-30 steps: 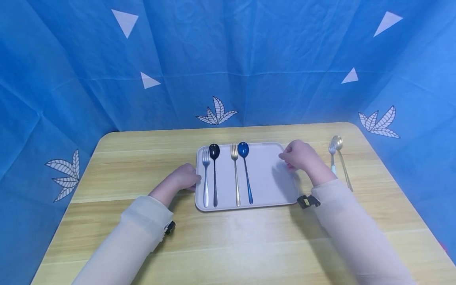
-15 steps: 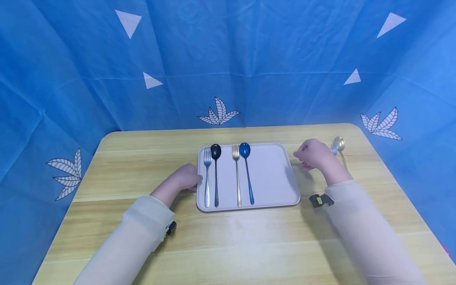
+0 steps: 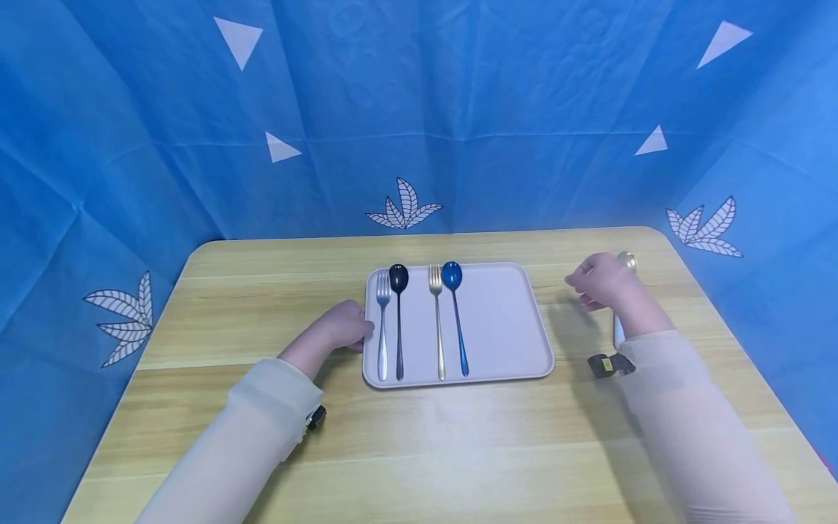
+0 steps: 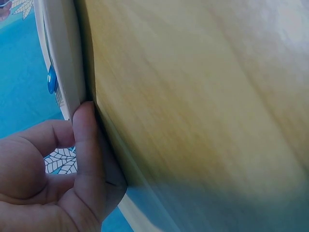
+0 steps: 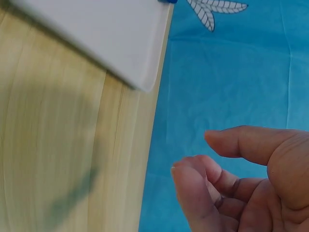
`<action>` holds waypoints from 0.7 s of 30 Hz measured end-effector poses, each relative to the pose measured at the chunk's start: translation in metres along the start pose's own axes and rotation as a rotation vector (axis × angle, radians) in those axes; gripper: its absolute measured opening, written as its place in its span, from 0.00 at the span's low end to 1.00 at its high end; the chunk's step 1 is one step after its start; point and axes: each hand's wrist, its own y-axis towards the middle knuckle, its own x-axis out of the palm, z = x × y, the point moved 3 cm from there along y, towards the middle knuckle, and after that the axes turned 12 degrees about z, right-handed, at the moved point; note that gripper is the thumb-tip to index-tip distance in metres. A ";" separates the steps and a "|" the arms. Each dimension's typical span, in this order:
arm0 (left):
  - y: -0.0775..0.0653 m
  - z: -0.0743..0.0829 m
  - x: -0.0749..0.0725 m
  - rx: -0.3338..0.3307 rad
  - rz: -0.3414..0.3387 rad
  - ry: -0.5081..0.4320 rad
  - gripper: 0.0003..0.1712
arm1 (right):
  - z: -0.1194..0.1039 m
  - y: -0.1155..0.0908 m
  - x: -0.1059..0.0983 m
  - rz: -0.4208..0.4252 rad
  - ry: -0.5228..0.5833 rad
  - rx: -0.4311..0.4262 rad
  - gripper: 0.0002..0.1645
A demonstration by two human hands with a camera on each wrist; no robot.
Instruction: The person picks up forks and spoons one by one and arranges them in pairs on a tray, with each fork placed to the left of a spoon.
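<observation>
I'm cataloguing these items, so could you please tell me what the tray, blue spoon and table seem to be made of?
Tray: probably plastic, pale and matte, from its even colour and rounded corners.
Blue spoon: likely metal with a glossy coating; its bowl catches bright highlights.
Table: wood or printed laminate, satin; grain-like streaks show, with soft glare.

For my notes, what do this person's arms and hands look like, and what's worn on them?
Both arms wear long, pale off-white sleeves. The left hand and right hand are ungloved. Small black devices sit at both wrists; the right one bears a yellow patch. No cables show.
</observation>
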 end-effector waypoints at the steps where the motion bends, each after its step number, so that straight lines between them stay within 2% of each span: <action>1: 0.000 0.000 0.000 0.002 0.000 -0.001 0.09 | 0.002 0.001 -0.001 0.005 -0.003 0.000 0.19; 16: 0.002 -0.002 0.002 0.004 0.007 0.009 0.08 | 0.032 0.012 -0.020 0.041 0.004 0.043 0.23; 21: 0.001 0.000 0.001 0.013 0.005 0.017 0.09 | 0.039 0.014 -0.025 0.066 0.021 0.048 0.21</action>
